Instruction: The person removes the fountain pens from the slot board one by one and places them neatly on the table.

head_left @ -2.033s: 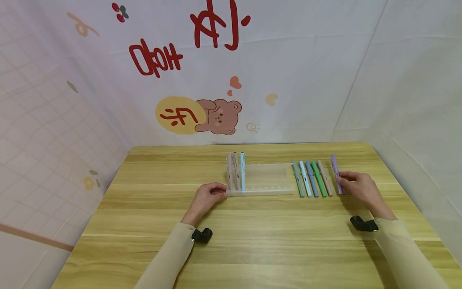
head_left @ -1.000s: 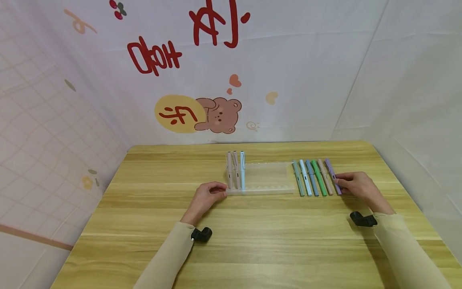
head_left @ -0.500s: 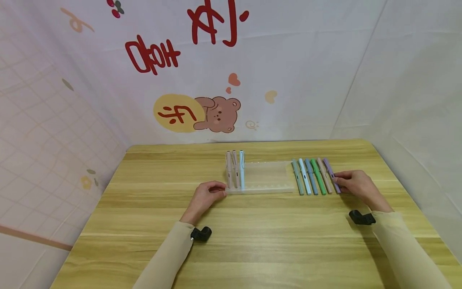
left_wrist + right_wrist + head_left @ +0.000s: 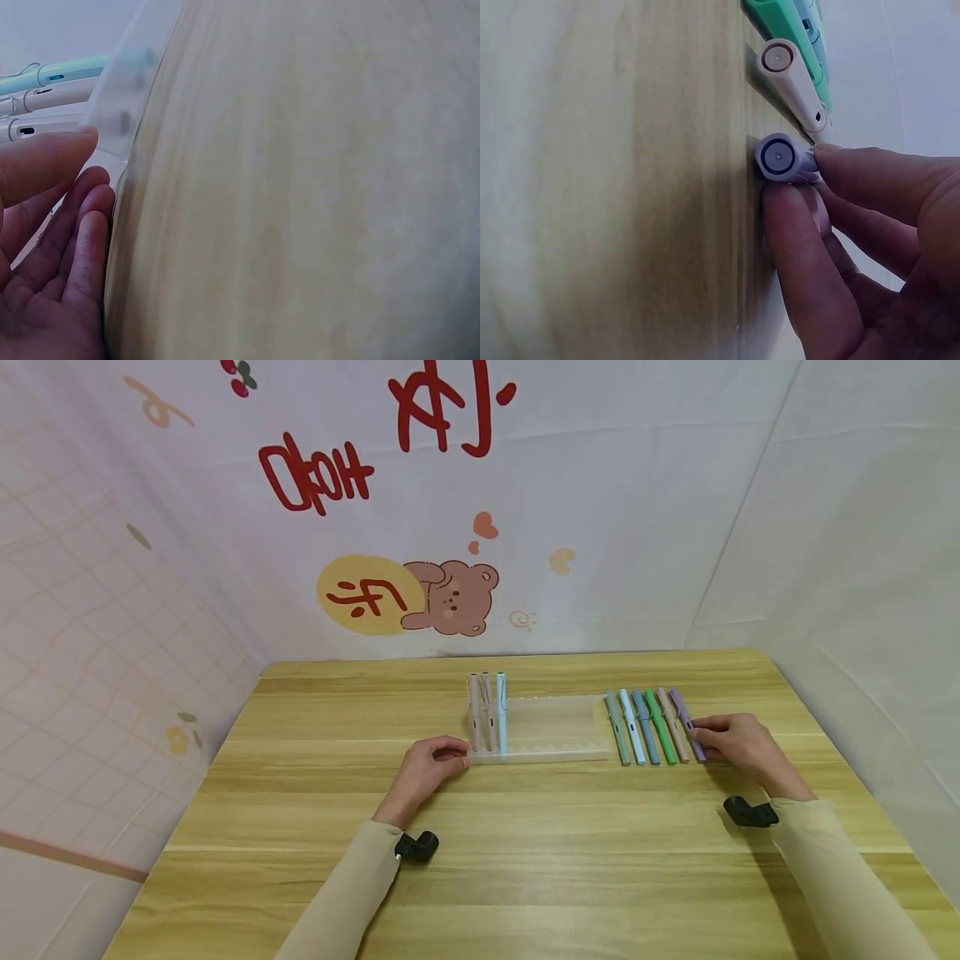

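My right hand (image 4: 738, 745) pinches a purple capped pen (image 4: 679, 703) between thumb and fingers, at the right end of a row of pens on the table. In the right wrist view the round end of the purple pen (image 4: 778, 156) faces the camera, close over the wood. My left hand (image 4: 429, 775) holds the front left corner of a clear plastic pen rack (image 4: 558, 756), thumb on its front strip in the left wrist view. Two greyish-pink pens (image 4: 475, 714) and a light blue pen (image 4: 502, 714) lean in the rack's left end.
Left of the purple pen lie a beige pen (image 4: 672, 725), a green pen (image 4: 660, 727), a blue pen (image 4: 646, 727), a pale blue pen (image 4: 632, 727) and a grey-green pen (image 4: 618, 728). A printed cloth wall (image 4: 622, 510) stands behind the wooden table (image 4: 555, 860).
The purple pen has moved left and down beside the beige pen, still in my right hand's pinch. My left hand has stayed at the rack's corner.
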The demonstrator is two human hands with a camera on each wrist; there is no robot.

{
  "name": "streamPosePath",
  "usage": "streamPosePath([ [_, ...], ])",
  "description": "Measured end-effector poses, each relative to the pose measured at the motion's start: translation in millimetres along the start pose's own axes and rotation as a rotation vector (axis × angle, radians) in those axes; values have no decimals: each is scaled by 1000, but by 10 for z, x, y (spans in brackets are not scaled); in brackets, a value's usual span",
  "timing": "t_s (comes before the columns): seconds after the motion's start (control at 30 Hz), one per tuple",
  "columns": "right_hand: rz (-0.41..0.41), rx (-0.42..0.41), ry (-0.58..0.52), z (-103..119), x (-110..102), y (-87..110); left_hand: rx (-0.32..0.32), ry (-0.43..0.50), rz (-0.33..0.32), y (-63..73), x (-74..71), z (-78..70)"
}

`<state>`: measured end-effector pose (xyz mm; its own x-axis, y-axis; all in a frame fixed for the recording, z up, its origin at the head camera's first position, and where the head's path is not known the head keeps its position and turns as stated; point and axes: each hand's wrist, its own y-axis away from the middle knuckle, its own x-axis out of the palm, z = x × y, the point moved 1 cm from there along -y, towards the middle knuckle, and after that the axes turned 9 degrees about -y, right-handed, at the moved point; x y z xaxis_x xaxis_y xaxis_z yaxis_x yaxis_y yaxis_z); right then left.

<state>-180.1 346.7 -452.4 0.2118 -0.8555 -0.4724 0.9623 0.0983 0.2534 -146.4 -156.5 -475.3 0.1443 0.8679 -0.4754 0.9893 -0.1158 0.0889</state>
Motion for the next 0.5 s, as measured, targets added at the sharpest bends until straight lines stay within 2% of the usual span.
streamPosePath([
  [0.5, -15, 1, -45, 5, 16, 23, 17, -26, -3, -7, -7, 6],
])
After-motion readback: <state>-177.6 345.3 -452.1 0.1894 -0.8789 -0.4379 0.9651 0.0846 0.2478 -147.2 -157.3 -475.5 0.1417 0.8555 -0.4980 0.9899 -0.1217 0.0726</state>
